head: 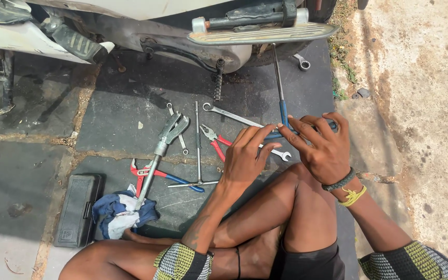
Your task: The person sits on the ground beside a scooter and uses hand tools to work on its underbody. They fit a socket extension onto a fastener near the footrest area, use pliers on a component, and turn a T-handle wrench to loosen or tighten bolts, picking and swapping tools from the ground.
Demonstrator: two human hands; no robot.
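I sit on the ground beside a scooter [224, 31]. A T-handle wrench [279, 88] with a blue grip reaches up under the scooter's footboard [265, 33]. My left hand [247, 155] and my right hand [321, 145] both rest on its blue crossbar, fingers spread along it. A dark bracelet and a yellow band circle my right wrist. My bare knee lies just below both hands.
Tools lie on the dark paving: a combination spanner [229, 116], red-handled pliers [216, 141], a pipe wrench [164, 142], a thin T-bar [197, 150], red and blue pliers [154, 173]. A rag [120, 212] and black case [76, 210] sit at left. A ring spanner [302, 62] lies near the wheel.
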